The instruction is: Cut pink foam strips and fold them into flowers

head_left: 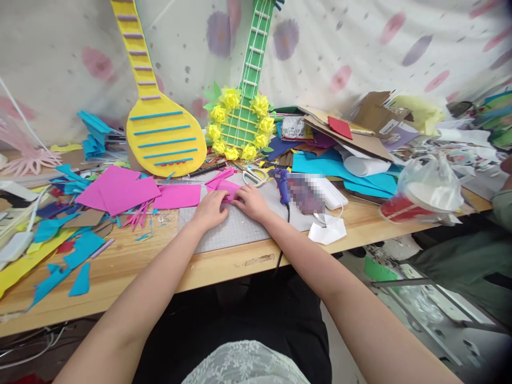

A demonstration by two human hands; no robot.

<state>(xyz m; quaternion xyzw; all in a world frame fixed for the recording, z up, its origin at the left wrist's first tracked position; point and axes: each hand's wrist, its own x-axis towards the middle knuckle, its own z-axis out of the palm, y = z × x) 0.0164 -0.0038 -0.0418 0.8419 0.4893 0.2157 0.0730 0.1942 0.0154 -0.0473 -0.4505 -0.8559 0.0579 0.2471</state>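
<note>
Between my two hands is a small piece of magenta craft foam or paper (pixel 228 188), curled or folded, on a grey cutting mat (pixel 236 226). My left hand (pixel 211 208) pinches its left end, and my right hand (pixel 250 202) grips its right end with bent fingers. Thin magenta strips (pixel 219 178) lie just behind it. To the left rest a flat magenta rectangle (pixel 177 197) and larger magenta sheets (pixel 118 191). Scissors (pixel 256 176) with pale handles lie beyond my right hand. A blue hot glue gun (pixel 282 185) stands to the right of it.
A yellow craft guitar (pixel 166 136) and a green one (pixel 240 125) with yellow flowers lean at the back. Blue scraps (pixel 82 250) cover the left. Cardboard and sheets (pixel 344 133) pile up right, near a bagged red cup (pixel 416 197). A person (pixel 472 256) is at far right.
</note>
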